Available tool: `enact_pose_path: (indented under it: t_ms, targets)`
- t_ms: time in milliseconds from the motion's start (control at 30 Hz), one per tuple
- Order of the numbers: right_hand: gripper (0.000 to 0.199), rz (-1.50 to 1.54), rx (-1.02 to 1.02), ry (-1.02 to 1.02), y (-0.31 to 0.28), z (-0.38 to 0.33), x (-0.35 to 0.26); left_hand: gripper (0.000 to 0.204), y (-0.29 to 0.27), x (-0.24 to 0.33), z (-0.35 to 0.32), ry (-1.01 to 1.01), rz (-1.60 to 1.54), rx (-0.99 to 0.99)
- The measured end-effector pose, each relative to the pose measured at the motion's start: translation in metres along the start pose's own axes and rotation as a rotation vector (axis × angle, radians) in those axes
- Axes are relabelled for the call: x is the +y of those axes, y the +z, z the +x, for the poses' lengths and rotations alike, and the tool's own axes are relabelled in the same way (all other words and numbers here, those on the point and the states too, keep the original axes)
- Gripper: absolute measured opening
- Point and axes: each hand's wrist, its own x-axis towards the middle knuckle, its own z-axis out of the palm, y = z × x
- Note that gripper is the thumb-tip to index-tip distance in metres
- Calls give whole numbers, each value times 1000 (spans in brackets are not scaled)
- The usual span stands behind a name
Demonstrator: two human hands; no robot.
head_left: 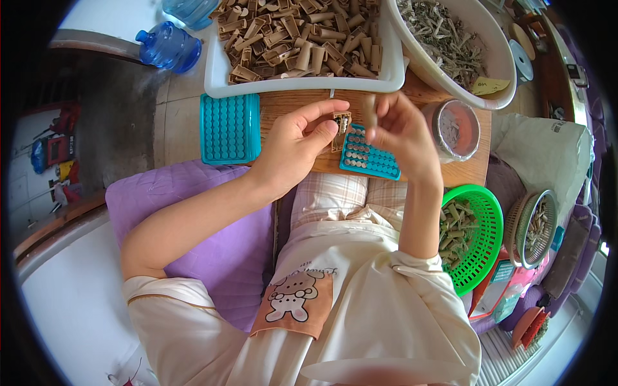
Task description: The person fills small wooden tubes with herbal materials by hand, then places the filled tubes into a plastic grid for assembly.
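Pinched between the thumb and fingers of my left hand point(297, 143) is a small brown plastic casing point(340, 132), its hollow side showing with small parts inside. My right hand point(404, 132) is closed on a tan plastic piece point(369, 110), smeared by motion, just right of the casing. Below both hands lies a teal tray point(384, 168) with rows of round pockets, several holding small silvery discs point(356, 154). To the left of my left hand sits a teal block of round-pocketed trays point(230, 130), which looks like a stack.
A white bin point(309, 84) full of brown plastic casings point(302, 42) stands at the far side. Right of it are a white basin point(412, 48) of thin pale parts and a clear round tub point(452, 130). A green basket point(490, 225) and a sieve-like basket point(533, 228) stand lower right.
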Motion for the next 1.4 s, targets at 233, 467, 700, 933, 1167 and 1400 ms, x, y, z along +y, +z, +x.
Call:
enact_pose_path:
  t_ms: [233,467,700,933,1167,1400]
  targets:
    - [44,579,-188,90,4,-41,20,31,6,4,-4,107,78,-74]
    - [34,356,26,62,15,-48,10,31,7,2,-4,169,85,-89]
    - [27,107,320,-147,46,-46,16,26,13,1,-7,278,45,-49]
    - [26,-144,453,-326,61,-43,21,29,11,6,-9,275,112,-85]
    - [23,-133,468,-341,69,-40,24,37,14,-2,-14,355,261,-54]
    - [14,-253,298,-341,82,-42,14,40,11,0,-12,750,637,71]
